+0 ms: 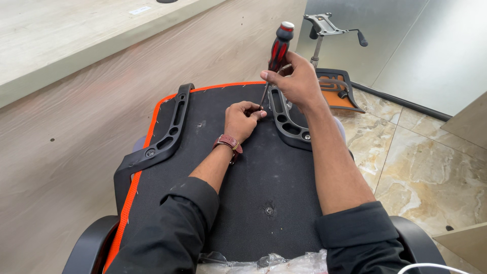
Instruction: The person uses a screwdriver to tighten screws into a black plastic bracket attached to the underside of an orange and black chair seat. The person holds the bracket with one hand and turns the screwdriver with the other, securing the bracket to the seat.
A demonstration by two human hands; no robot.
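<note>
Two hands meet over the far half of the seat (264, 172), which lies upside down with its black fabric underside up and an orange edge running along its left and far sides. My right hand (297, 81) is clamped around the screwdriver (278, 50), gripping low on the red and black handle, so the shaft slants down and left to the fabric. My left hand (242, 119) has its fingers pinched together at the shaft's tip; what they pinch is too small for me to tell.

Just right of the tip lies the right bracket (286, 119), a black slotted armrest mount, touching the seat near its far right edge. The left bracket (165, 139) runs along the orange left edge, well apart from both hands. A lone screw (269, 210) sits in the fabric near me, between my forearms.

For room, I see bare fabric between the brackets and on the near side of the hands. Left of the seat a wooden panel (61, 167) stands close. Right of it the tiled floor (416, 162) lies open, with a chair mechanism (327, 28) and another seat pan (337, 89) far right.
</note>
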